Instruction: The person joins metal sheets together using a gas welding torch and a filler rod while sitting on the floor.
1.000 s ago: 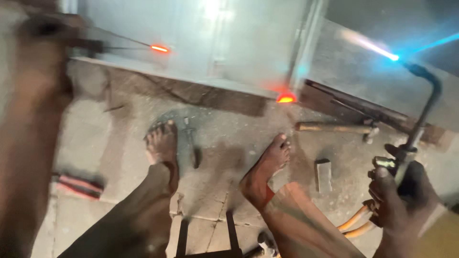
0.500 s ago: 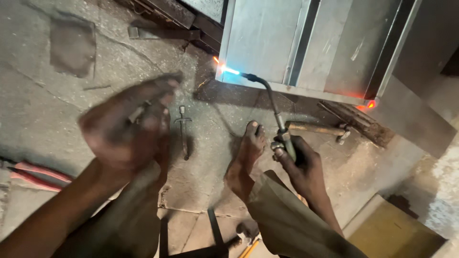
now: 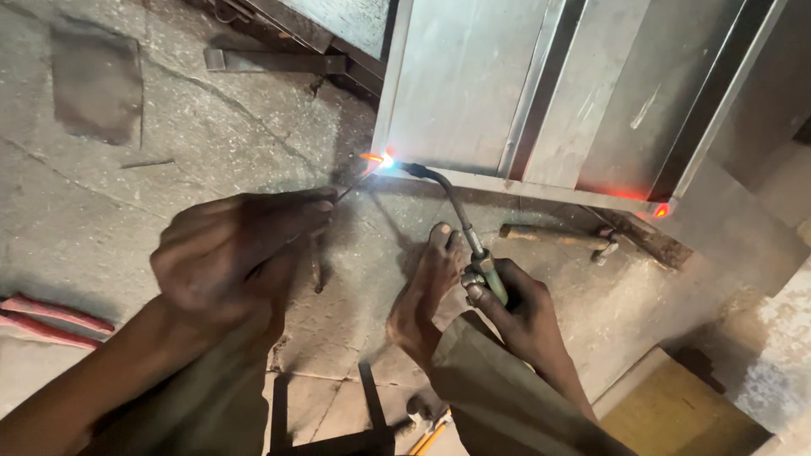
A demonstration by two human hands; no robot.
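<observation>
1. Torch (image 3: 452,203) clamped in my right hand (image 3: 515,308), flame at the metal frame (image 3: 507,181) corner.
2. Left hand (image 3: 232,257) pinches filler rod (image 3: 351,187), tip feeding the hot joint.

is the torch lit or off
Lit. The torch in the right hand shows a bright flame at its tip, against the metal panel's lower corner.

Bare floor (image 3: 169,127) lies open leftward; metal frame (image 3: 524,101), foot (image 3: 427,287) and hammer (image 3: 557,235) crowd the right.
</observation>
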